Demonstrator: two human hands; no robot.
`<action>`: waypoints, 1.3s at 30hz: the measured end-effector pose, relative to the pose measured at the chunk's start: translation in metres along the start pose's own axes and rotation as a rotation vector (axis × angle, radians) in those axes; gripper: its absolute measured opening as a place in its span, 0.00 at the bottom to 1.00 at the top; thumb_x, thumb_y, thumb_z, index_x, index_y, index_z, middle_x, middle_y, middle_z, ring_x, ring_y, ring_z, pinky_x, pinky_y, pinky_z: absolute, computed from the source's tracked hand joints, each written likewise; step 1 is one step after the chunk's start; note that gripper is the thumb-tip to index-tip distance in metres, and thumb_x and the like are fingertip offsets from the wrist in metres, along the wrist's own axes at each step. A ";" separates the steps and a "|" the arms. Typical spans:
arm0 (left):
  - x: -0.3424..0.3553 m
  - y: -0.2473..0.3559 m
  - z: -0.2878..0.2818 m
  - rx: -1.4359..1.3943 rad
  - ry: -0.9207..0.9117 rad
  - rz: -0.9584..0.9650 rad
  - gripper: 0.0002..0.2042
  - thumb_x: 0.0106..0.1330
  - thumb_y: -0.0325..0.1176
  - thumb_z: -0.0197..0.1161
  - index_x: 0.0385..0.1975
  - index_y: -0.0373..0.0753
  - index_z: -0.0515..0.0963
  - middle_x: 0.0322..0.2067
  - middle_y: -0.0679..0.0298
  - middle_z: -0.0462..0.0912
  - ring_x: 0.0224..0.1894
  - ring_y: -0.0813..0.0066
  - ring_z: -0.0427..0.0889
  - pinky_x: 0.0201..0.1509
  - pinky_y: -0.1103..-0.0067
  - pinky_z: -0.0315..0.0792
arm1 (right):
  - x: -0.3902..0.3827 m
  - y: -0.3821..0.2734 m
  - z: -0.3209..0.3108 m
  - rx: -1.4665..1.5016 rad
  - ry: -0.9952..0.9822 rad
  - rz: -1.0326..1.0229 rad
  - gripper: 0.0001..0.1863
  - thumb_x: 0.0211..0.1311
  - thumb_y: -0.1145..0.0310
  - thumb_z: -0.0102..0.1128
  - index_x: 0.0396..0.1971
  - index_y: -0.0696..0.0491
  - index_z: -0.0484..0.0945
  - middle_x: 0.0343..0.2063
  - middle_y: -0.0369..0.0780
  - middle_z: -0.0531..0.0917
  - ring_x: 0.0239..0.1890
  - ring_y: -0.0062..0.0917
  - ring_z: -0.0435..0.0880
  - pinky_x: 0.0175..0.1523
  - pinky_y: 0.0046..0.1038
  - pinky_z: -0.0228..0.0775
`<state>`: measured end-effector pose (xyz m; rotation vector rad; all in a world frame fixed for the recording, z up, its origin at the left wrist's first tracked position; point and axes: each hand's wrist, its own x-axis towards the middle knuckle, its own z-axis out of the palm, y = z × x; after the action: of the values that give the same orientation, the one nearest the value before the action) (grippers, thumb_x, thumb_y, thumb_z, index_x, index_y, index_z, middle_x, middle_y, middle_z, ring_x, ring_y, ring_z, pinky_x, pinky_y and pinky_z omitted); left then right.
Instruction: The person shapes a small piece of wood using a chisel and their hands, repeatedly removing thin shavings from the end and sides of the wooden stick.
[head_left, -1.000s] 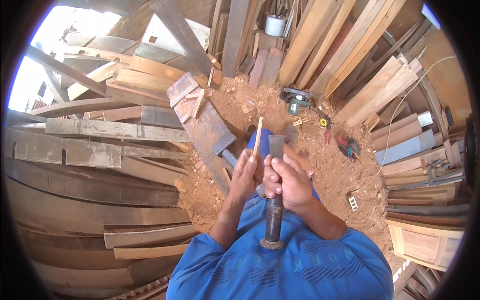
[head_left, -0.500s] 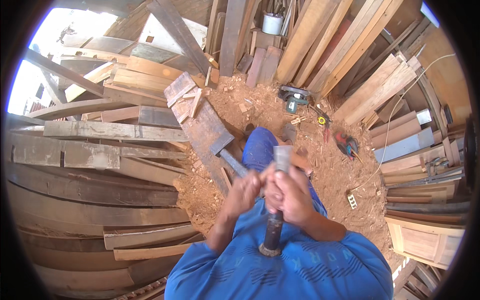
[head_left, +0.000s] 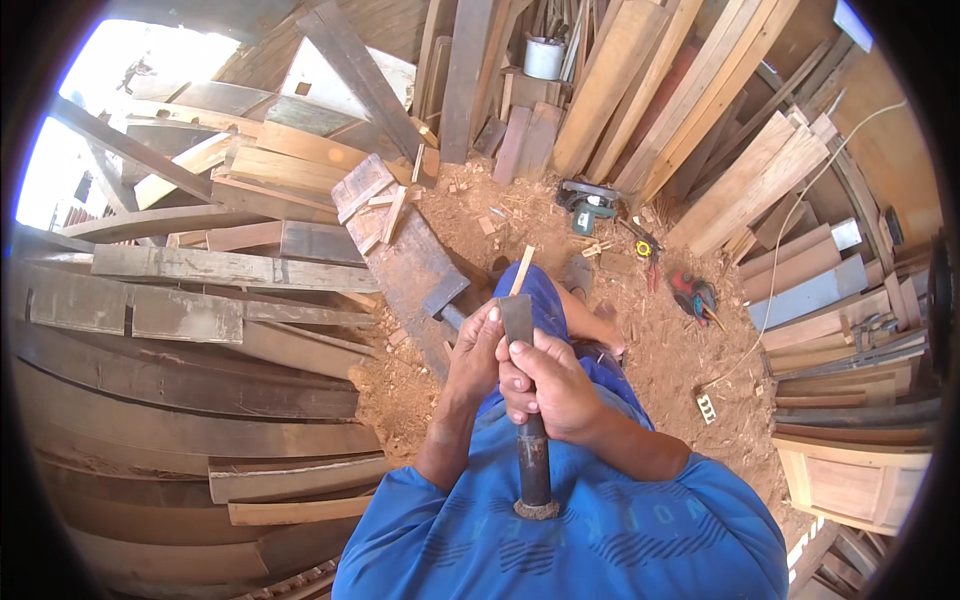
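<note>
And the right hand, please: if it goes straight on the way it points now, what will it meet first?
The right hand, gripping a chisel, would probably meet the left hand first; depth is unclear, so the two may be touching.

On the sawdust [head_left: 665, 350] I see a green power saw [head_left: 585, 218], apparently circular, near a yellow tape measure [head_left: 642, 248]; right, a white socket block [head_left: 706, 408].

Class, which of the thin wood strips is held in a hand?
The pale strip in the left hand, its end showing beyond the chisel in the right hand. The loose strips lie on the dusty board, touched by neither hand.
</note>
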<state>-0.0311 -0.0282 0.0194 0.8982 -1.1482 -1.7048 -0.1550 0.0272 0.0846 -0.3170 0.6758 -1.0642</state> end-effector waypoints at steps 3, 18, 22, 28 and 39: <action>-0.004 0.002 -0.004 0.094 -0.037 -0.008 0.17 0.76 0.40 0.43 0.46 0.35 0.77 0.30 0.70 0.79 0.31 0.84 0.74 0.34 0.82 0.70 | -0.003 0.005 0.000 -0.049 -0.015 -0.019 0.10 0.73 0.61 0.42 0.39 0.52 0.68 0.18 0.30 0.63 0.13 0.12 0.59 0.20 0.21 0.63; -0.039 0.013 0.013 0.501 0.033 0.043 0.13 0.74 0.34 0.45 0.29 0.35 0.71 0.18 0.61 0.69 0.21 0.78 0.66 0.25 0.75 0.64 | -0.017 -0.001 -0.004 -0.080 0.069 -0.121 0.11 0.73 0.59 0.42 0.38 0.51 0.66 0.17 0.30 0.62 0.12 0.12 0.59 0.18 0.22 0.61; -0.081 -0.020 0.004 0.513 -0.158 -0.068 0.14 0.73 0.37 0.49 0.28 0.35 0.73 0.17 0.63 0.70 0.20 0.80 0.67 0.25 0.77 0.63 | -0.040 -0.026 -0.003 -0.023 0.043 -0.329 0.10 0.74 0.63 0.41 0.38 0.54 0.67 0.17 0.32 0.65 0.14 0.13 0.62 0.19 0.23 0.63; -0.065 -0.024 0.000 0.137 0.003 -0.138 0.12 0.73 0.38 0.51 0.34 0.37 0.74 0.19 0.72 0.70 0.20 0.88 0.65 0.24 0.85 0.60 | -0.009 -0.040 -0.036 -0.310 0.231 -0.307 0.09 0.71 0.63 0.49 0.41 0.54 0.69 0.17 0.30 0.68 0.13 0.10 0.62 0.19 0.18 0.62; -0.036 -0.024 0.011 -0.123 -0.206 -0.218 0.15 0.76 0.40 0.46 0.34 0.37 0.74 0.16 0.73 0.66 0.18 0.87 0.61 0.22 0.86 0.56 | 0.008 -0.034 -0.066 -0.618 0.263 -0.361 0.10 0.68 0.64 0.55 0.41 0.55 0.74 0.19 0.30 0.73 0.17 0.09 0.68 0.21 0.16 0.63</action>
<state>-0.0337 0.0135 0.0037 0.8088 -1.0957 -2.0616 -0.2190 0.0097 0.0508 -0.8665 1.2162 -1.2318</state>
